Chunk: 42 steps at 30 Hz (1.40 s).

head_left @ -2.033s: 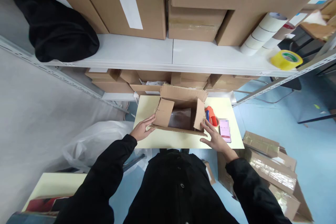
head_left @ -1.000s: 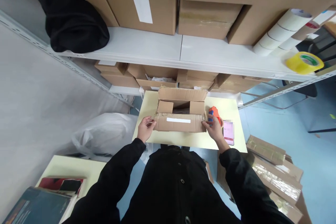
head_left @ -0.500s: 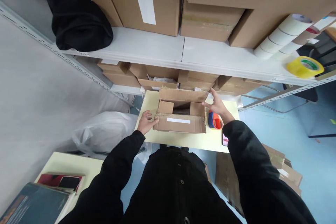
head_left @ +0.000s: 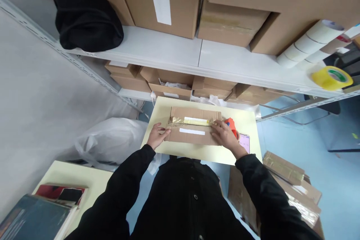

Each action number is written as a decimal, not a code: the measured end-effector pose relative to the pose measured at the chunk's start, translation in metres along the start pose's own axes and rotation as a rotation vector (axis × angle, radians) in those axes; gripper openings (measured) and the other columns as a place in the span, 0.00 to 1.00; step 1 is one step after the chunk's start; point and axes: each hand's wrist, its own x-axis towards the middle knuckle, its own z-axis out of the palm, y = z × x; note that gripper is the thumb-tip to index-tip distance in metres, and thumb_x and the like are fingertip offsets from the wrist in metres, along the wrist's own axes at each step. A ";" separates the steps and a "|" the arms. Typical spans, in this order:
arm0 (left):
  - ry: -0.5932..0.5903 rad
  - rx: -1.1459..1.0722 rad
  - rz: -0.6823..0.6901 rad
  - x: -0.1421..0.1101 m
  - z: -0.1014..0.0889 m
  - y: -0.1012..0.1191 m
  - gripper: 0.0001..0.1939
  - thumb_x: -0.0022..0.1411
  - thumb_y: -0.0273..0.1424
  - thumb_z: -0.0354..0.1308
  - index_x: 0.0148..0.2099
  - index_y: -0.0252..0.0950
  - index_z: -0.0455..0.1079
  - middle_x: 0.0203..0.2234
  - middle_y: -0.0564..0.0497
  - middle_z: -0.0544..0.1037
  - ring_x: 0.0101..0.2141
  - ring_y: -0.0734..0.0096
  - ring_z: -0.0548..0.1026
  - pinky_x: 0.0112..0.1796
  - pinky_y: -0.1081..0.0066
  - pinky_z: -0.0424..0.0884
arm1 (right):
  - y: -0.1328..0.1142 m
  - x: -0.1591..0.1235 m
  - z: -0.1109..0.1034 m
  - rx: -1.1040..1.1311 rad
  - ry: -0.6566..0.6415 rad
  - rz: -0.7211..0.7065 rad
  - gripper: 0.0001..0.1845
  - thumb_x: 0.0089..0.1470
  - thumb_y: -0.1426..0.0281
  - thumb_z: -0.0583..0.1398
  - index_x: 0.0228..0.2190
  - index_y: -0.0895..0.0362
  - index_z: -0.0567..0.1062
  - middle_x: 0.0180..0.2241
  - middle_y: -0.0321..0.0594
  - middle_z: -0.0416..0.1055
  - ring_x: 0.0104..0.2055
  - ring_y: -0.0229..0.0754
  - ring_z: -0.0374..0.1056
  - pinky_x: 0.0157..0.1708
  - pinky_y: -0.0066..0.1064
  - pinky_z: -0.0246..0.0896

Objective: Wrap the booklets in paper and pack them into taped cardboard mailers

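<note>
A brown cardboard box [head_left: 194, 137] lies on a small pale yellow table [head_left: 174, 151], its top flaps folded shut with old tape along the seam. My left hand [head_left: 156, 135] presses against the box's left end, fingers stretched onto the flap. My right hand [head_left: 225, 135] lies flat on the right part of the top, fingers spread, holding the flaps down. An orange tape dispenser [head_left: 231, 123] peeks out just behind my right hand. A pink-screened phone [head_left: 244, 142] lies on the table to the right of that hand.
White metal shelving [head_left: 197, 58] behind the table carries large cardboard boxes, a black bag [head_left: 84, 18], white rolls and a yellow tape roll [head_left: 332, 77]. A white plastic bag [head_left: 109, 144] sits left of the table. Flattened cartons [head_left: 292, 183] lie on the blue floor at right. Books rest on a second table [head_left: 50, 206].
The box's flaps, open two seconds ago, are now all folded down. My right hand reached to the far flap, brought it over, and now rests on the closed top.
</note>
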 end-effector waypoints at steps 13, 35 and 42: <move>-0.217 0.981 0.838 -0.004 0.018 0.069 0.28 0.62 0.40 0.54 0.62 0.38 0.62 0.62 0.41 0.62 0.63 0.47 0.55 0.60 0.41 0.42 | -0.006 -0.016 0.017 -0.038 0.201 0.072 0.22 0.57 0.65 0.56 0.52 0.60 0.70 0.61 0.57 0.54 0.60 0.58 0.57 0.54 0.49 0.60; -0.387 0.983 0.707 0.010 -0.014 0.044 0.65 0.41 0.46 0.69 0.70 0.33 0.34 0.67 0.33 0.45 0.65 0.47 0.50 0.58 0.57 0.58 | 0.103 -0.027 0.066 -0.223 -0.089 0.961 0.23 0.50 0.54 0.59 0.35 0.62 0.76 0.33 0.55 0.74 0.40 0.54 0.72 0.39 0.42 0.64; -0.378 0.868 0.770 0.017 -0.012 0.031 0.65 0.36 0.43 0.72 0.70 0.30 0.41 0.66 0.33 0.49 0.65 0.46 0.50 0.61 0.56 0.54 | 0.107 -0.037 0.069 -0.081 0.041 0.978 0.16 0.48 0.60 0.56 0.29 0.60 0.76 0.26 0.52 0.73 0.34 0.54 0.72 0.38 0.47 0.63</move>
